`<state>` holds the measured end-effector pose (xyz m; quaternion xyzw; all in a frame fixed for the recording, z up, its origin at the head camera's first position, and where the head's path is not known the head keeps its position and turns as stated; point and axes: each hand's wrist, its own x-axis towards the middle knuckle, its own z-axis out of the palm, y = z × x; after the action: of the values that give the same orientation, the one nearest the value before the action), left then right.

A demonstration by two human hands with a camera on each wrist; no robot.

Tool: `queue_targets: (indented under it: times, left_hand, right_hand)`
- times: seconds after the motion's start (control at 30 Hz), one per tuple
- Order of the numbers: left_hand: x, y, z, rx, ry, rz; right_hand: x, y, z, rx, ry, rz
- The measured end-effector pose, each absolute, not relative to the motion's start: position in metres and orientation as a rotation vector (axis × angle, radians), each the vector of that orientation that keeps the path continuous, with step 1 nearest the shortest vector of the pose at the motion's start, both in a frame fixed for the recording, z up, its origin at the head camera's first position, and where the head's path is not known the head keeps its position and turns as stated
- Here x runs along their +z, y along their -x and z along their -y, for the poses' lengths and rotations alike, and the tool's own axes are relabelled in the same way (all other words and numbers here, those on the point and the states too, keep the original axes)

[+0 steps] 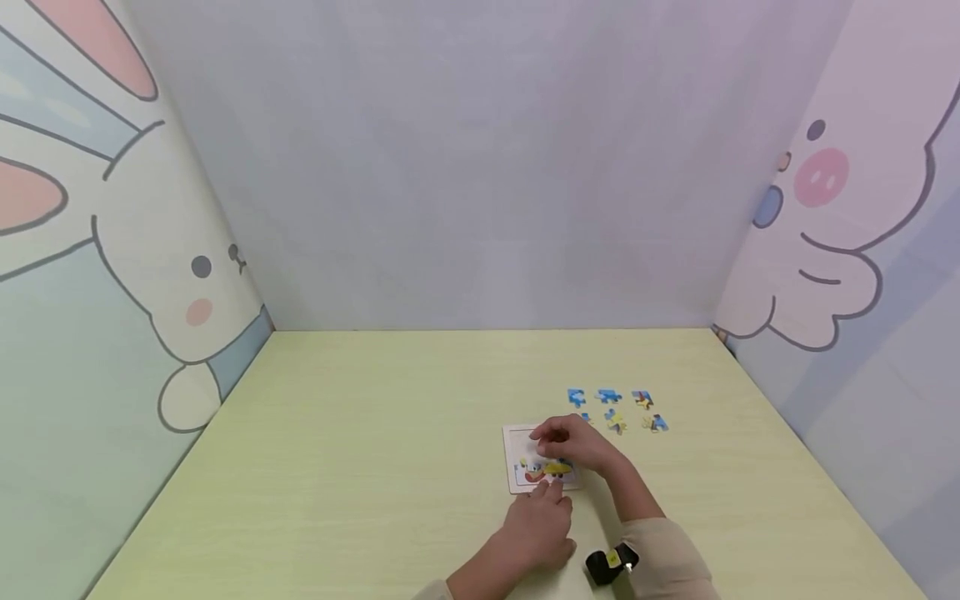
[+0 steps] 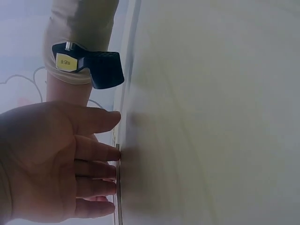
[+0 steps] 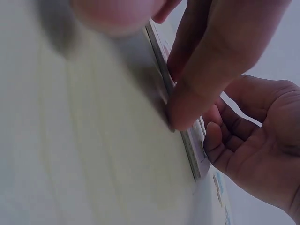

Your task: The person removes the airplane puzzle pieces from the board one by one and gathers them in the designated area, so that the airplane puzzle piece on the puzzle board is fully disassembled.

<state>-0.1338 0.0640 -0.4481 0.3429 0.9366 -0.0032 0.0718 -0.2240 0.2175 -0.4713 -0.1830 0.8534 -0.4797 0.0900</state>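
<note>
A small white-framed puzzle board (image 1: 512, 460) lies on the table, with red, white and yellow picture parts (image 1: 534, 475) along its lower side. My left hand (image 1: 536, 529) (image 2: 44, 161) rests its extended fingertips at the board's near edge; its large blurred fingers (image 3: 206, 70) cross the right wrist view. Over the board's upper right, my right hand (image 1: 581, 442) (image 3: 265, 140) has bent fingers, thumb and index apart, nothing visible between them. Whether its hidden fingers touch the board, I cannot tell.
Several loose blue and yellow puzzle pieces (image 1: 616, 421) lie right of and behind the board. A black device (image 1: 612, 564) (image 2: 105, 69) is strapped at the right sleeve. Cartoon-printed fabric walls (image 1: 480, 167) surround the pale table (image 1: 337, 433).
</note>
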Motion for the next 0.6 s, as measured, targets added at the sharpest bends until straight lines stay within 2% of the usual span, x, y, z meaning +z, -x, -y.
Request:
queue_targets:
  times: [0.6]
  left_hand:
    - [-0.452,0.138,-0.059,0.041,-1.055,-2.763]
  right_hand:
    - [-0.472,0.237,-0.201,-1.192,0.665,-2.483]
